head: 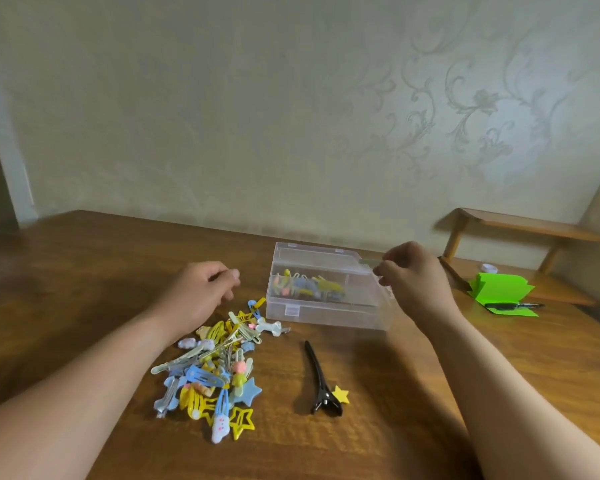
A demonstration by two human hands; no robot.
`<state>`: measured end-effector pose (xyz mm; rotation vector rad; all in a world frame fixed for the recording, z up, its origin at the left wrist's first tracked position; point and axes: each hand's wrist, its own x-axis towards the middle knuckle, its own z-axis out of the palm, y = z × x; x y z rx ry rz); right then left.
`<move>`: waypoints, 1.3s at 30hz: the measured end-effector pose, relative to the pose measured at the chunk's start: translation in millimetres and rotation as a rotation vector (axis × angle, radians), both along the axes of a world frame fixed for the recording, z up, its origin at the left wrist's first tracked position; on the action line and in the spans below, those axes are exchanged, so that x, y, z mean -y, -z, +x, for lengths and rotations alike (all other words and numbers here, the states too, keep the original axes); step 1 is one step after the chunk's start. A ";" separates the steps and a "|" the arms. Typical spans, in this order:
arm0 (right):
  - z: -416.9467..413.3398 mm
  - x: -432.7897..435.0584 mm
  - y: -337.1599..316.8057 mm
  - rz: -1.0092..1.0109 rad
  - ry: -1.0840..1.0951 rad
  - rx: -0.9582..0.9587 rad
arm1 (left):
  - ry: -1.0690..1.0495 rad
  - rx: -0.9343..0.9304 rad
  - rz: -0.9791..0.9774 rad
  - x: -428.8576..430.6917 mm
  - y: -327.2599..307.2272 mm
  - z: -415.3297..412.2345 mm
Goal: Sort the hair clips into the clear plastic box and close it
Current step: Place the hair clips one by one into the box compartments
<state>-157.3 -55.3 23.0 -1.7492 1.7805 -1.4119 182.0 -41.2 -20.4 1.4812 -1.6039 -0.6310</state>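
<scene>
Right grip (413, 282) pinches a clear piece (369, 261) over the clear box (326, 317); left grip (198, 292) loosely curled.

It looked like a room in someone's home: scroll-patterned wallpaper (465, 109), a wooden table (84, 271) strewn with hair clips (208, 368), a small wooden shelf (520, 225) far right.

1. The wooden table (84, 271) in front of me runs back to the wall.
2. At twelve o'clock stands the clear box (326, 313).
3. At seven o'clock from it lies a pile of hair clips (212, 372).
4. At six o'clock from the box lies a black clip (321, 379), a yellow star (341, 394) touching its near end.
5. At two o'clock, I see green paper (499, 289) beside a small wooden shelf (520, 225).
</scene>
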 end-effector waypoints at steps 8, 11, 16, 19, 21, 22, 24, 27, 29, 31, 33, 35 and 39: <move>8.4 43.7 -13.1 0.221 -0.085 -0.469 | 0.006 0.000 0.006 6.6 2.2 1.5; 13.1 50.4 -11.0 0.258 -0.097 -0.543 | 0.012 -0.002 0.015 6.3 2.2 1.4; 17.7 53.3 -12.8 0.290 -0.094 -0.569 | 0.007 0.011 0.022 4.5 -0.4 0.3; 19.9 50.9 -13.1 0.297 -0.118 -0.630 | 0.003 0.018 0.021 5.6 -0.7 0.1; 20.6 49.0 -11.6 0.283 -0.122 -0.642 | 0.003 0.021 0.020 6.4 0.7 1.1; 19.9 48.0 -10.8 0.272 -0.118 -0.628 | 0.004 0.019 0.021 6.7 1.3 1.5; 17.6 44.0 -12.1 0.228 -0.095 -0.569 | 0.010 0.018 0.018 6.4 1.9 1.9; 14.6 29.1 -16.7 0.116 -0.057 -0.453 | 0.008 0.020 0.011 5.2 1.5 0.9; 15.0 12.5 -15.8 0.036 -0.076 -0.336 | 0.002 0.020 0.012 3.6 0.5 0.8; 17.0 -8.0 -12.3 -0.013 -0.148 -0.229 | -0.005 0.014 0.005 0.2 -0.7 1.0; 19.8 -27.4 -9.9 -0.011 -0.267 -0.206 | -0.018 -0.005 -0.008 -4.1 -0.7 0.8; 21.8 -41.5 -10.7 0.046 -0.400 -0.276 | -0.040 -0.009 -0.019 -7.6 -1.2 -0.7; 20.5 -56.1 -20.8 0.394 -0.691 -0.525 | -0.087 0.012 -0.025 -11.0 -4.3 -4.3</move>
